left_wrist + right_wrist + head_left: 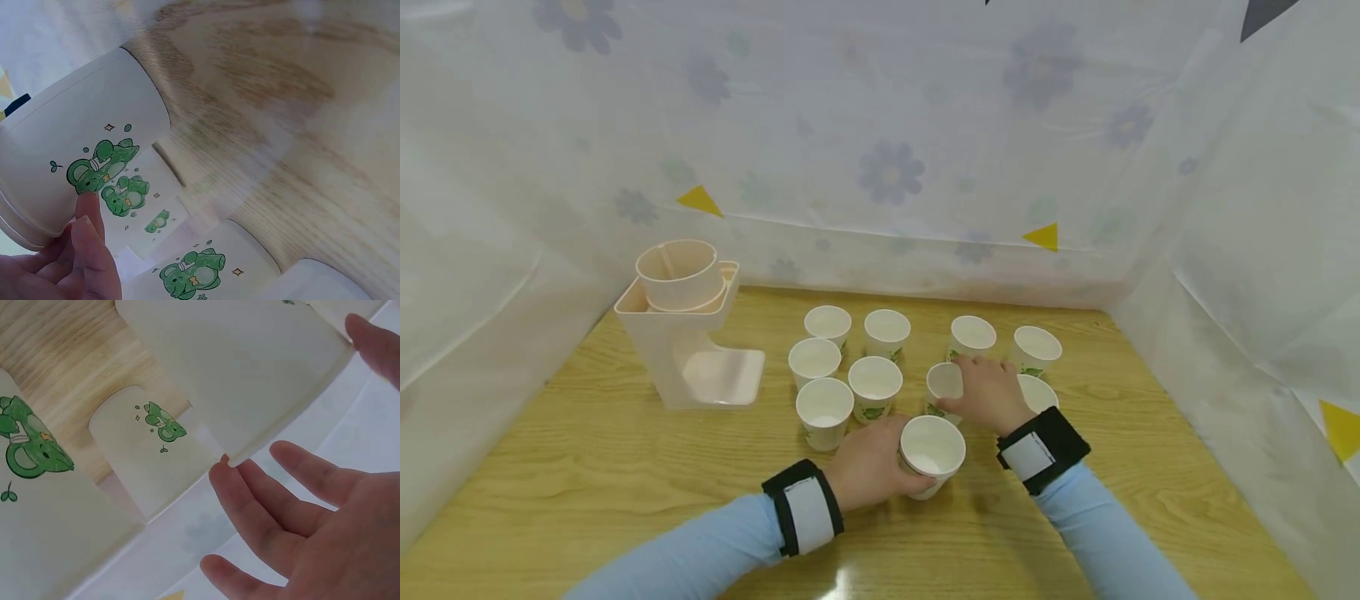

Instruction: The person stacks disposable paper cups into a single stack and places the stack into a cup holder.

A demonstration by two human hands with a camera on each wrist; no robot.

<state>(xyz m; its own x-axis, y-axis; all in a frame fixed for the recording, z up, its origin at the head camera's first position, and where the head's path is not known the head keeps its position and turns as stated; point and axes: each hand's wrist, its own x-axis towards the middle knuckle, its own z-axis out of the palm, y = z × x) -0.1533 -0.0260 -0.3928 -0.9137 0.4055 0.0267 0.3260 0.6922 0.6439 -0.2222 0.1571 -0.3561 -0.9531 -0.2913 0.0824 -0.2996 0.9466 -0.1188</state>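
Observation:
My left hand [868, 467] holds a white paper cup [932, 446] at the front of the group, thumb on its near side. In the left wrist view this cup [119, 87] carries a green cartoon animal print. Just behind it, my right hand [991, 396] spans the rim of another paper cup [943, 382], thumb in front and fingertips behind. In the right wrist view the fingers [240, 500] touch that cup's rim, and the thumb lies across from them. Part of a cup [1037, 393] is hidden behind the right hand.
Several upright paper cups [875, 379] stand left of the hands, and more [1037, 343] at the back right. A cream-coloured stand [673, 358] with a round funnel-like top is at the left of the wooden table [625, 483]. White patterned sheets [820, 108] enclose the table.

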